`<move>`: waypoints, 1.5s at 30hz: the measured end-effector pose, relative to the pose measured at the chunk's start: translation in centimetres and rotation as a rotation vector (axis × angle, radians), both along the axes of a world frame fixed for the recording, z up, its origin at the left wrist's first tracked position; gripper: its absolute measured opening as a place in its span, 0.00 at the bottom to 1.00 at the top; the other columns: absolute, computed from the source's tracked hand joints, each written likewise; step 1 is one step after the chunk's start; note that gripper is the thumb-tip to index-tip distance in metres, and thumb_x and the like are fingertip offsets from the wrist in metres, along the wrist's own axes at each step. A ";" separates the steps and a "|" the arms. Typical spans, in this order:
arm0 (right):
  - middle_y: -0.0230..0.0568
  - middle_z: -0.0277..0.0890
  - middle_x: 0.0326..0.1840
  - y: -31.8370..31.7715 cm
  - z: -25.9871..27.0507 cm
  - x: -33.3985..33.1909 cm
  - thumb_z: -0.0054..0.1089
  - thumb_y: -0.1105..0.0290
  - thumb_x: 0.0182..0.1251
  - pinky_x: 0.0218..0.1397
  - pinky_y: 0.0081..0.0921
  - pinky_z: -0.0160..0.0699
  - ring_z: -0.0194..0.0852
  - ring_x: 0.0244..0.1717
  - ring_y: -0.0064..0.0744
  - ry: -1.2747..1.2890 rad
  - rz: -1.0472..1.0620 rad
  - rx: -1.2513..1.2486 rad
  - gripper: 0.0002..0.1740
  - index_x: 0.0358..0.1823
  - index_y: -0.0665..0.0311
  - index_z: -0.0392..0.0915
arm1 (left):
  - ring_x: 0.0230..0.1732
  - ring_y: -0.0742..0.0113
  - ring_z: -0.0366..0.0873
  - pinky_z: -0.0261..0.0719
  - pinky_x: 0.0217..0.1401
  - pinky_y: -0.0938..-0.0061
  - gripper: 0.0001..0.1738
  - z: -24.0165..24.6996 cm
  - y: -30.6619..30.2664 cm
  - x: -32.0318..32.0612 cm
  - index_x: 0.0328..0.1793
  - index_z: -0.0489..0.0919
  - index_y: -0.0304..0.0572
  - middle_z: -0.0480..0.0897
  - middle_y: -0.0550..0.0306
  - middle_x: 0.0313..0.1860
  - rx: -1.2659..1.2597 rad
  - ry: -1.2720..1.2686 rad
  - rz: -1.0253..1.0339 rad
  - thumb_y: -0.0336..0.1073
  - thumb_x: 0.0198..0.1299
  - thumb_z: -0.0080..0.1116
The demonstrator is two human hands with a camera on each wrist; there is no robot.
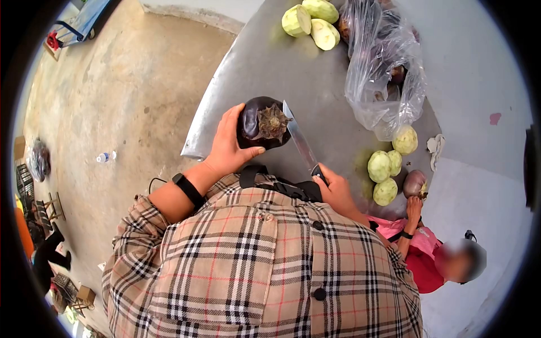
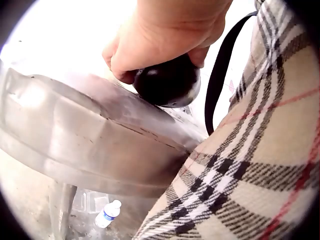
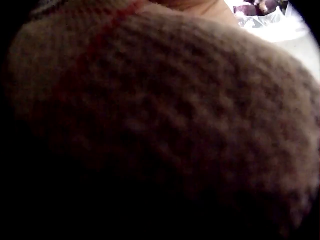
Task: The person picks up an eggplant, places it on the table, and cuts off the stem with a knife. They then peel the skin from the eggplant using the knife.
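Observation:
My left hand (image 1: 227, 144) grips a dark purple eggplant (image 1: 254, 119) from its left side, thumb below and fingers round the top; its brown stem cap (image 1: 273, 121) faces up. In the left wrist view the same hand (image 2: 165, 37) holds the eggplant (image 2: 167, 82) at the metal table's edge. My right hand (image 1: 337, 194) grips the black handle of a knife (image 1: 301, 143), whose blade points up and to the left, its tip beside the stem cap. A sleeve covers most of the right wrist view, with part of my right hand or arm at the top.
Peeled pale-green eggplants (image 1: 325, 35) lie at the table's far end, others (image 1: 385, 192) at the right. A clear plastic bag (image 1: 383, 73) holds dark eggplants. Another person (image 1: 434, 253) at lower right touches a purple eggplant (image 1: 415, 184). The metal table's (image 1: 220, 93) left edge borders the floor.

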State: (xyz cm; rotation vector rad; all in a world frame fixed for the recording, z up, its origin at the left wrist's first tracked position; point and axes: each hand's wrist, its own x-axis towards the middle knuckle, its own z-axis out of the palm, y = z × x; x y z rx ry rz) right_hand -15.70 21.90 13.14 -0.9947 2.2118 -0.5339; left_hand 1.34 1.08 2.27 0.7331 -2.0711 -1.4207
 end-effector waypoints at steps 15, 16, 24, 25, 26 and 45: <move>0.47 0.66 0.23 -1.1 -2.3 -1.8 0.54 0.71 0.63 0.31 0.27 0.68 0.61 0.23 0.29 -0.263 0.000 -0.133 0.13 0.46 0.72 0.72 | 0.68 0.51 0.61 0.58 0.72 0.64 0.57 0.4 -0.4 0.2 0.72 0.54 0.34 0.62 0.44 0.65 0.026 -0.030 -0.039 0.40 0.39 0.78; 0.44 0.66 0.22 -1.3 -2.3 -1.9 0.54 0.71 0.63 0.30 0.26 0.68 0.61 0.23 0.27 -0.239 0.005 -0.132 0.13 0.46 0.72 0.72 | 0.68 0.51 0.61 0.58 0.72 0.64 0.57 0.6 -0.4 0.2 0.72 0.54 0.34 0.62 0.44 0.65 0.013 -0.037 -0.047 0.40 0.39 0.78; 0.28 0.67 0.20 -1.9 -2.9 -2.7 0.53 0.72 0.66 0.22 0.18 0.62 0.60 0.19 0.14 -0.530 -0.100 -0.136 0.18 0.56 0.71 0.72 | 0.67 0.46 0.62 0.61 0.70 0.63 0.56 -0.4 -1.1 0.1 0.71 0.56 0.36 0.63 0.42 0.65 0.104 0.047 -0.073 0.39 0.36 0.78; 0.27 0.67 0.21 -2.1 -2.7 -2.9 0.53 0.72 0.66 0.21 0.17 0.62 0.59 0.19 0.13 -0.565 -0.112 -0.103 0.20 0.58 0.71 0.71 | 0.67 0.46 0.62 0.61 0.70 0.63 0.56 -0.5 -1.2 0.1 0.71 0.56 0.36 0.63 0.42 0.64 0.114 0.058 -0.077 0.40 0.36 0.78; 0.26 0.67 0.21 -2.1 -2.6 -3.2 0.53 0.72 0.66 0.20 0.16 0.61 0.59 0.18 0.13 -0.601 -0.124 -0.067 0.21 0.60 0.71 0.71 | 0.67 0.46 0.62 0.61 0.70 0.63 0.56 -0.6 -1.2 0.1 0.70 0.57 0.36 0.64 0.42 0.64 0.126 0.066 -0.081 0.40 0.36 0.78; 0.29 0.70 0.24 -1.8 -4.7 -5.4 0.56 0.70 0.65 0.27 0.16 0.67 0.64 0.24 0.15 -0.556 -0.066 -0.126 0.24 0.61 0.74 0.69 | 0.69 0.57 0.61 0.56 0.72 0.69 0.57 0.1 -4.3 0.1 0.74 0.55 0.39 0.65 0.48 0.67 0.444 0.029 -0.299 0.34 0.38 0.77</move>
